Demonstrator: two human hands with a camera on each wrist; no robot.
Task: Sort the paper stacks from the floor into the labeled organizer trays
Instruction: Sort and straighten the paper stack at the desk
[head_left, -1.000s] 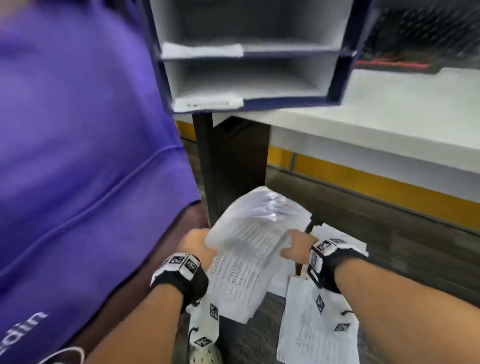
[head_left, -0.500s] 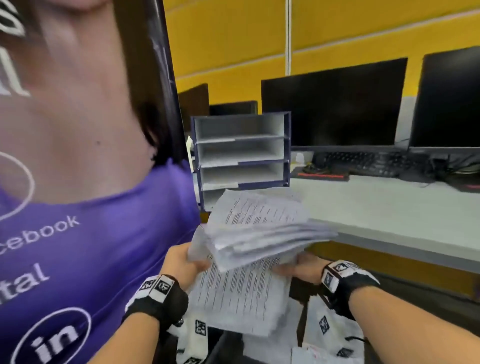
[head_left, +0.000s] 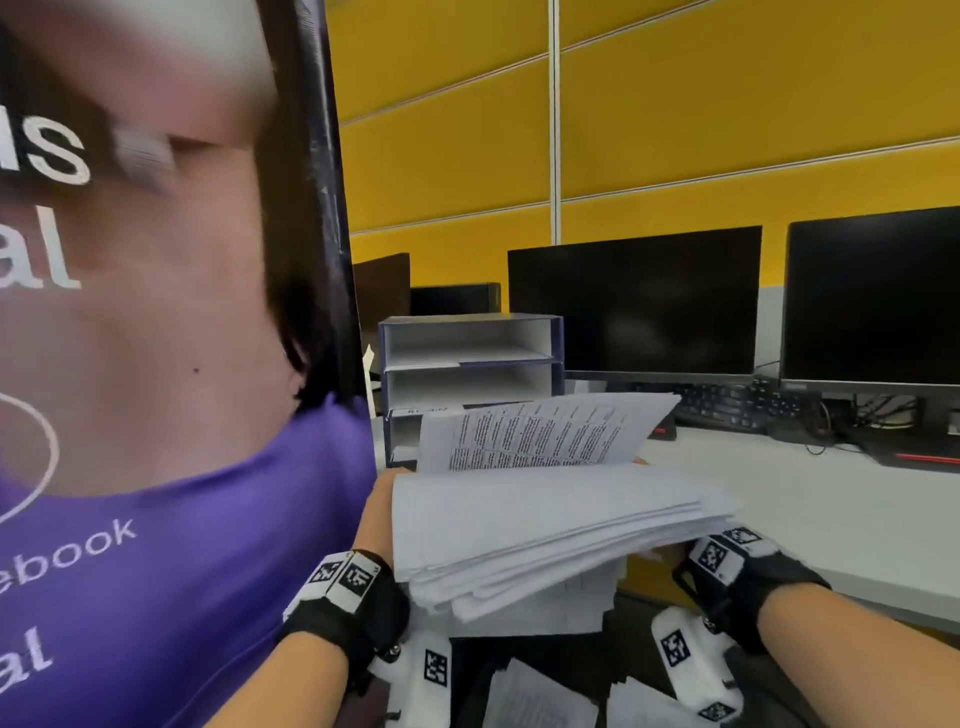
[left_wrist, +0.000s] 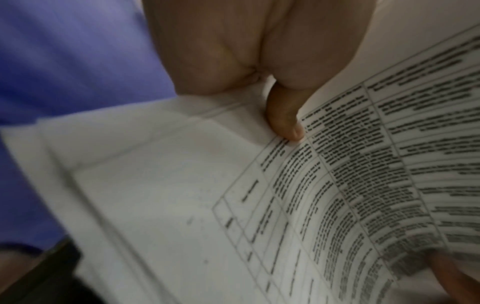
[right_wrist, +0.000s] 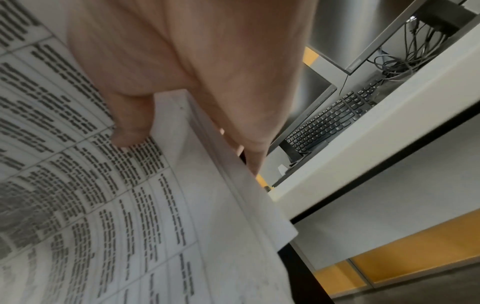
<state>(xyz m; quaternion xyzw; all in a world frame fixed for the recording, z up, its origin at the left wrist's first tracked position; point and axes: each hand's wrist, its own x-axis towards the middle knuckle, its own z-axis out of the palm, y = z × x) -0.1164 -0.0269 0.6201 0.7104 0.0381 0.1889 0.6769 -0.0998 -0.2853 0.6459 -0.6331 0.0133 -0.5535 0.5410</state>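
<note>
The head view is bright and evenly lit, with no hard shadows on the white tabletop; its left side is smeared by motion blur, and straight lines bow toward the edges from the wide lens. The 2 wrist views are dimmer and greyer. In both, the printed text on the paper stack is soft and unreadable, curving strongly near the frame edges.
</note>
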